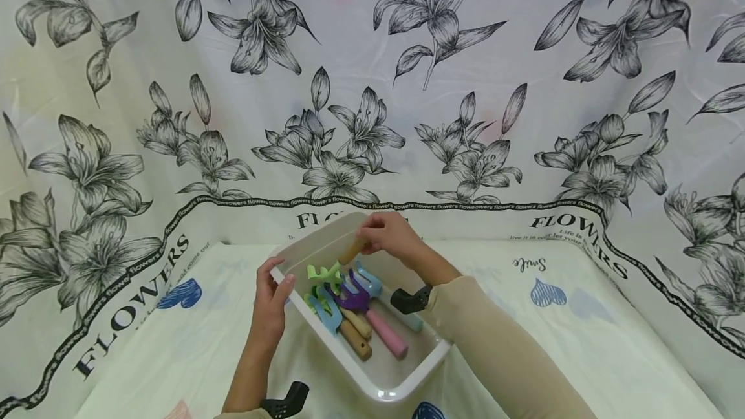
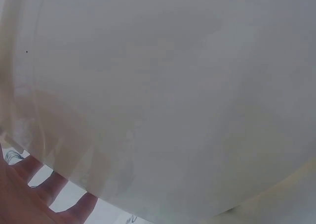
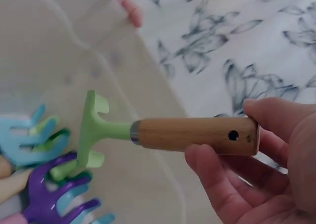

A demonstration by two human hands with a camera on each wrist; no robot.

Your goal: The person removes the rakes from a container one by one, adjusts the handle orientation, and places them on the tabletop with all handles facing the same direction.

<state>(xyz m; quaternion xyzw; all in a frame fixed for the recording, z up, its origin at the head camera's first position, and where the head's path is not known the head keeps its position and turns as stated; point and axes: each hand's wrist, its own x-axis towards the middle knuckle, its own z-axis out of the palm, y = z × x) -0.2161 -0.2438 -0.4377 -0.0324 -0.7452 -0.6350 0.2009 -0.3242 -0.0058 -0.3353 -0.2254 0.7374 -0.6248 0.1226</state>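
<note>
Right hand [image 1: 387, 236] pinches a small green rake [image 3: 170, 132] near its handle end, upper middle of the head view.
Left hand [image 1: 271, 299] grips the rim of the bin [image 1: 387, 395] at centre left; best kept steady, with the rake's prongs turned clear of the purple fork [image 1: 369, 313] at lower centre.

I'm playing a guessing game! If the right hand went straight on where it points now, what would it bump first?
Probably the light-blue pronged fork with the brown wooden handle: the wooden-handled green tool in the right hand would touch it first. Depth is unclear.
</note>
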